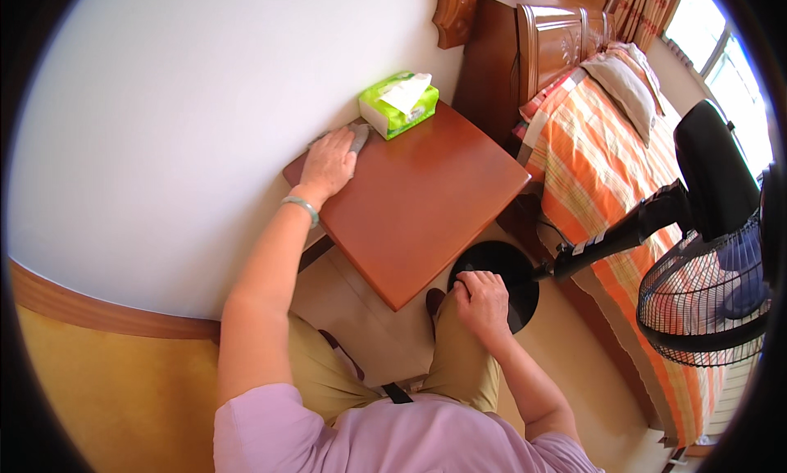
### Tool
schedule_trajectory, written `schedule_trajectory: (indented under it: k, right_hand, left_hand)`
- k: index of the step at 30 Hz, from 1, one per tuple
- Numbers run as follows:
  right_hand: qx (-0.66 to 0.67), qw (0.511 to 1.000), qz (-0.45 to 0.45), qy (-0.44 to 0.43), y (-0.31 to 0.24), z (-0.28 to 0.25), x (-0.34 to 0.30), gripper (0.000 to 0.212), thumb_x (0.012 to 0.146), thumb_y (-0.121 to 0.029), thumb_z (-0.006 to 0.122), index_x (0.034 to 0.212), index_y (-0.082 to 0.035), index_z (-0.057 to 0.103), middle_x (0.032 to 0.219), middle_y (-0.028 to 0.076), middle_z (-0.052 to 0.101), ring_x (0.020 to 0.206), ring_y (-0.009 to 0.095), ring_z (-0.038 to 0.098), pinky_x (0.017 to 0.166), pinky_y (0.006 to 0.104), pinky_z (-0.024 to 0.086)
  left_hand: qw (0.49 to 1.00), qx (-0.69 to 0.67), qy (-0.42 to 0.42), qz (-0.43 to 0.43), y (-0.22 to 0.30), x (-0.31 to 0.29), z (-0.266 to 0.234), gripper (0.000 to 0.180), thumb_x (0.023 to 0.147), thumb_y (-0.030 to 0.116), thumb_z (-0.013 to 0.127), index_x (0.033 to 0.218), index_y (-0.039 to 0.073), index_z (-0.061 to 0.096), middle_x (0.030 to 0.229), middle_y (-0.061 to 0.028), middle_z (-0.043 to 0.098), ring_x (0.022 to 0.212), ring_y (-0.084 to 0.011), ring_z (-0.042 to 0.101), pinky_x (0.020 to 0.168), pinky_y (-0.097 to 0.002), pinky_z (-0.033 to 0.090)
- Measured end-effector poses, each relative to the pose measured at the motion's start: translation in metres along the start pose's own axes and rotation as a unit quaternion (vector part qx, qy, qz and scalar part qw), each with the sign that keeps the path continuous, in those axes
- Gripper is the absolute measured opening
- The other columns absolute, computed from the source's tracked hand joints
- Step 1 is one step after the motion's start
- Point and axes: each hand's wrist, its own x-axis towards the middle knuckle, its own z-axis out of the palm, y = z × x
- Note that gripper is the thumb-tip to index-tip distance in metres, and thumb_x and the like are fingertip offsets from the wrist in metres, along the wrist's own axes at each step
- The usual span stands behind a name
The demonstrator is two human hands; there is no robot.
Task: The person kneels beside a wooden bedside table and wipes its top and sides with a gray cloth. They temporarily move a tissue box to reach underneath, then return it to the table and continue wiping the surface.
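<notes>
Head view: a grey cloth lies on the far-left edge of a reddish-brown wooden table, close to the white wall. The left hand covers it with fingers extended; whether they pinch it I cannot tell. Just right sits a green tissue pack, which a careless rightward sweep could shove off. The right hand rests on the right knee, fingers loosely bent, their closure unclear. Farther right stands a black pedestal fan; a leg bumping its round base might rock it.
</notes>
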Motion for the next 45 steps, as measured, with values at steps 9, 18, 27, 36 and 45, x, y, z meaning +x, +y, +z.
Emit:
schedule_trajectory:
  k: [9,18,27,36,45]
  right_hand:
    - [-0.010,1.000,0.010,0.014,0.014,-0.008,-0.006,0.008,0.084,-0.013,0.066,0.086,-0.005,0.065,0.082,0.009,0.066,0.081,0.028,0.062,0.077,0.0386,0.046]
    - [-0.017,1.000,0.011,0.023,0.020,-0.008,-0.014,0.008,0.085,-0.014,0.065,0.087,-0.006,0.067,0.084,0.007,0.067,0.083,0.026,0.062,0.078,0.0384,0.046]
    - [-0.013,0.998,0.007,0.055,0.023,-0.006,-0.021,0.009,0.085,-0.016,0.065,0.084,-0.007,0.066,0.082,0.007,0.066,0.082,0.026,0.062,0.078,0.0392,0.046]
    - [-0.011,0.999,-0.001,0.034,0.014,-0.015,-0.020,0.010,0.085,-0.016,0.064,0.084,-0.006,0.065,0.083,0.010,0.066,0.083,0.028,0.062,0.078,0.0404,0.046]
    - [-0.014,1.000,-0.008,0.022,0.013,-0.017,-0.020,0.010,0.082,-0.015,0.065,0.085,-0.006,0.065,0.083,0.010,0.064,0.084,0.028,0.061,0.078,0.0400,0.046]
  left_hand:
    - [0.996,-0.003,-0.028,-0.086,-0.002,-0.068,-0.030,0.046,0.095,0.023,0.049,0.133,0.000,0.056,0.146,-0.0165,0.049,0.136,-0.0330,0.042,0.114,-0.0441,0.032]
    - [0.993,-0.114,0.034,-0.022,0.112,-0.161,-0.064,0.046,0.097,0.017,0.049,0.138,-0.002,0.048,0.148,-0.0189,0.043,0.141,-0.0377,0.035,0.116,-0.0513,0.026]
    - [0.988,-0.130,-0.069,0.048,0.205,-0.183,-0.110,0.046,0.094,0.023,0.057,0.135,0.002,0.055,0.144,-0.0163,0.049,0.137,-0.0348,0.041,0.115,-0.0485,0.030]
    - [0.981,-0.038,-0.139,0.131,0.231,-0.118,-0.079,0.073,0.083,0.019,0.071,0.146,0.001,0.039,0.151,-0.0166,0.040,0.141,-0.0316,0.036,0.116,-0.0469,0.028]
    - [0.982,-0.037,-0.064,0.175,0.263,-0.026,0.008,0.054,0.090,0.011,0.049,0.143,-0.002,0.044,0.149,-0.0188,0.044,0.141,-0.0317,0.039,0.117,-0.0457,0.027]
